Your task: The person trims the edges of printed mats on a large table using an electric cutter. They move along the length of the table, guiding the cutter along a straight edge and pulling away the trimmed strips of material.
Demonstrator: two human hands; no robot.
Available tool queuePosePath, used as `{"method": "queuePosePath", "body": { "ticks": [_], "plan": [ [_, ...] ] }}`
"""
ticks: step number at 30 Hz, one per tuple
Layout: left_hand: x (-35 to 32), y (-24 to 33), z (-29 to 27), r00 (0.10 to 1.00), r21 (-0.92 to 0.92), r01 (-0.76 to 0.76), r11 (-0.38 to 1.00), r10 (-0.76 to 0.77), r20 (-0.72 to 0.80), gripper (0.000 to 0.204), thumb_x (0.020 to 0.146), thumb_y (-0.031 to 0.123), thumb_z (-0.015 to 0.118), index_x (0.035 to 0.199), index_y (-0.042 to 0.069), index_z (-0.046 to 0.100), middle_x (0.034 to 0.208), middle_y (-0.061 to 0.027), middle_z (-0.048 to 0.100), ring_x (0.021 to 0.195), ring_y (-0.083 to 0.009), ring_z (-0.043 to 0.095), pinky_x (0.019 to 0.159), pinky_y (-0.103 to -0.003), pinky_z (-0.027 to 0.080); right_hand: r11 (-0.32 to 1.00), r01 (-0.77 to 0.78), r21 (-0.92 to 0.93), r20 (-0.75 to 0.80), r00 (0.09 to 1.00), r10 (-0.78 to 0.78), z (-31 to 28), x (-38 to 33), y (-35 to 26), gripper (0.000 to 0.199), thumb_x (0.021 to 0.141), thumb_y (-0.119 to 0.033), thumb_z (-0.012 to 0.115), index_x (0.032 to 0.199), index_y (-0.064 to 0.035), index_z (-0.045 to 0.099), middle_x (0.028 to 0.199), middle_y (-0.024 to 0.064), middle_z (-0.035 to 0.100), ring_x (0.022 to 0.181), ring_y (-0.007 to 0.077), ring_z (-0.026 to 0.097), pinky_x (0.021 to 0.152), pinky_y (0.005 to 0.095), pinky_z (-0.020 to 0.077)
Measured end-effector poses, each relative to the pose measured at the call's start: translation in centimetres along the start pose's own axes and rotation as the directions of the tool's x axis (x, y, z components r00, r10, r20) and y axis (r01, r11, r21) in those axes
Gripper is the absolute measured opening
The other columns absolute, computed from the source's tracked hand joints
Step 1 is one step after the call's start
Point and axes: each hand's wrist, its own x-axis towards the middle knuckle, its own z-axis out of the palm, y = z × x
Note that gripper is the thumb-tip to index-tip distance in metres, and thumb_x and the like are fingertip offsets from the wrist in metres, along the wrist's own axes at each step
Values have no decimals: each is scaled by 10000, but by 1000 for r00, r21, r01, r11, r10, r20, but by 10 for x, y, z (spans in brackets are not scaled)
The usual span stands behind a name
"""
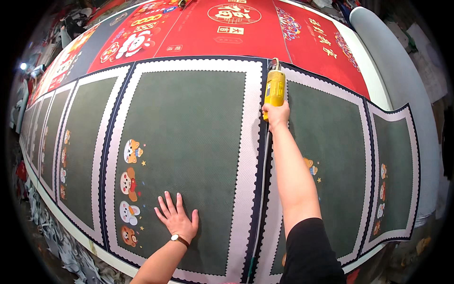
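Note:
My right hand is wrapped round the rear of a yellow handheld electric cutter, its metal head at the far edge of the printed mats. The cutter lies over the dark strip between two mats. A grey cord trails from it toward me along that strip. My left hand rests flat with spread fingers on a dark green mat with a pale scalloped border. Cartoon animal heads are printed left of that hand. A watch is on my left wrist. My right forearm hides part of the neighbouring mat.
Red printed sheets with gold characters lie beyond the green mats. A large pale roll stands along the right side. More joined green mats run to the left. Fabric scraps are heaped below the table's left edge.

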Motion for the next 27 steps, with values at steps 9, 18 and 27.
{"method": "queuePosePath", "body": {
  "ticks": [9,18,27],
  "plan": [
    [2,-5,1,1000,-5,-5,1000,5,-31,723,753,393,595,1354,63,365,1489,-213,163,1372,-436,97,1064,-612,57,820,56,570,139,977,-163,-3,4,-28,522,607,-26,686,1084,10,476,898,140,606,768,246,635,651,315,543],
    [0,-6,4,1000,-12,-15,1000,15,-27,719,789,433,561,1381,89,342,1493,-202,154,1374,-430,94,1062,-618,65,750,-337,569,551,833,-44,-137,-186,-1,563,582,-272,691,1055,0,556,901,96,610,778,197,608,691,301,497],
    [-3,-14,5,999,-171,-33,985,32,-11,700,818,450,513,1395,98,330,1503,-199,138,1384,-411,67,1060,-621,35,507,-573,644,460,819,342,-214,-558,5,617,671,-137,709,1219,12,466,1101,177,583,922,263,614,795,399,525]
  ]
}}
